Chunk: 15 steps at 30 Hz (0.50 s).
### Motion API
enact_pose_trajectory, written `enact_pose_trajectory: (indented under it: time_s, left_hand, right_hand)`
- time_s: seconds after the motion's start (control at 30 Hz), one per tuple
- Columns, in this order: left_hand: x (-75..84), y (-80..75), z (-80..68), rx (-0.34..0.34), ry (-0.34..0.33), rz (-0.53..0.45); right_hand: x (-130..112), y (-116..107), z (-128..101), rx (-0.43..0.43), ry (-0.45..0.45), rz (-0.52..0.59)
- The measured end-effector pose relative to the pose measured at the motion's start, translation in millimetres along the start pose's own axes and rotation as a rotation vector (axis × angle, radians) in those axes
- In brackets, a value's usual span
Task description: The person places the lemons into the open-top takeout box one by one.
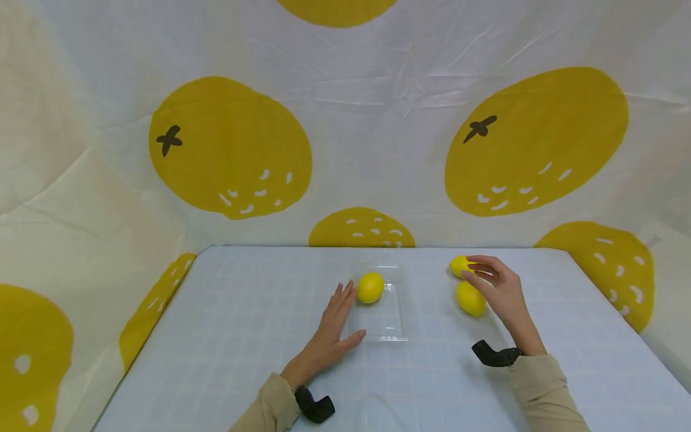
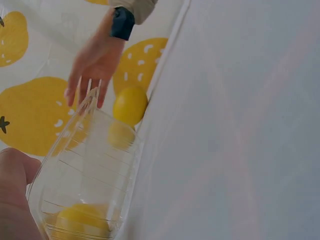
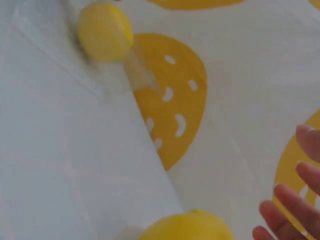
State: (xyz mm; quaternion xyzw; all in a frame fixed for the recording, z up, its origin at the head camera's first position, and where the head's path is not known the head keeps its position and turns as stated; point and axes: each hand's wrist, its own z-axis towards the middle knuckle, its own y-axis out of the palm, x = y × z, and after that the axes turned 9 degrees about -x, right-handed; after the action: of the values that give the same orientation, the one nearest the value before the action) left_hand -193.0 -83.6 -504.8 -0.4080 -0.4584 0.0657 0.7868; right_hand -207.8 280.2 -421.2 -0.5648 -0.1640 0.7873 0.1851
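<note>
While the left hand (image 1: 330, 333) lies with fingers extended and thumb spread wide along the left side of a clear plastic box (image 1: 388, 339), the right hand (image 1: 502, 294) is above two loose lemons at the right of the frame. Box: one, square-cornered, at the centre of the frame, on the bench (image 1: 243, 324). Boxed lemon (image 1: 370, 288): one, yellow, in the upper left part of the box, near the left fingertips.

Far lemon (image 1: 459, 265): one, right of centre, partly behind the right fingers. Near lemon (image 1: 471, 299): one, just below it in the frame, under the right thumb. Right hand: fingers loosely extended, thumb apart from them; whether the thumb tip touches either lemon cannot be told. In the left wrist view, one loose lemon shows through the box wall.

Sleeves (image 1: 545, 384): two, beige, lower edge of the frame. Wrist devices (image 1: 315, 407): two, black, one per wrist. Cloth (image 1: 378, 138): white, filling the upper frame, printed with large yellow fruit (image 1: 232, 144).
</note>
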Motion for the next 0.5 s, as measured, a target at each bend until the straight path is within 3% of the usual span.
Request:
enact_pose_trajectory:
  time_s: [0.2,0.37,0.5]
  left_hand:
    - [-0.3,-0.1,-1.3,-0.003,-0.008,-0.008]
    - [2.6,-1.1,-1.3,-0.001,0.003,-0.015]
    - [2.2,-1.3,-2.1,0.006,0.017,-0.005]
  right_hand:
    - [36,-7,-14,0.029,0.0,0.091]
    - [55,-9,-19,0.013,-0.039,0.055]
    - [67,-4,-19,-0.015,-0.119,-0.078]
